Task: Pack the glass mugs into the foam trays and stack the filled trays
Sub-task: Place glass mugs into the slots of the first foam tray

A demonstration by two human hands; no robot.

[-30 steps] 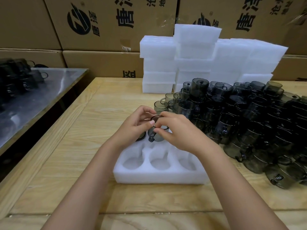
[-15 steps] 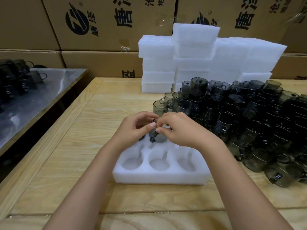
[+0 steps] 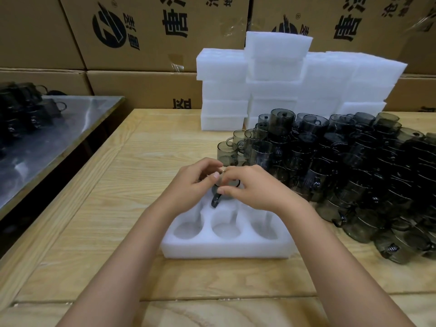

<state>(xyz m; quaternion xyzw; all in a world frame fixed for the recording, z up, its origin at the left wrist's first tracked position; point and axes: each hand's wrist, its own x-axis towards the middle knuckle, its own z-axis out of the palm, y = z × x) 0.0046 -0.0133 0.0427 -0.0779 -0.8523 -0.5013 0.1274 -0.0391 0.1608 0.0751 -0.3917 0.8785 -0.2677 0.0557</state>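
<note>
We have the foam tray point(image 3: 226, 249) in front of us on the wooden table point(image 3: 118, 208), and both our hands meet over its far row. Our left hand point(image 3: 191, 185) and right hand point(image 3: 252, 187) hold one smoky glass mug point(image 3: 224, 187) between them: the fingers point(image 3: 215, 175) of the left hand pinch its rim from the left, while the right hand's fingers curl over the top and its thumb presses the near side. The mug sits at the middle pocket of the far row, its dark handle point(image 3: 215, 200) pointing toward us and down; we cannot tell whether it is fully seated yet, because our hands cover the pocket. The three near pockets are plainly empty, and what lies in the other far pockets is hidden under our hands, so we judge this tray to be at its very beginning, with at most a mug or two in. Most of the work is left: a large heap of loose mugs point(image 3: 342, 171) lies just to the right of the tray, some upright, many on their sides. A stack of white foam trays point(image 3: 283, 86) stands at the back of the table, against cardboard boxes point(image 3: 153, 31); we cannot tell whether any of these are filled. Once this tray is full, it must still be stacked.
</note>
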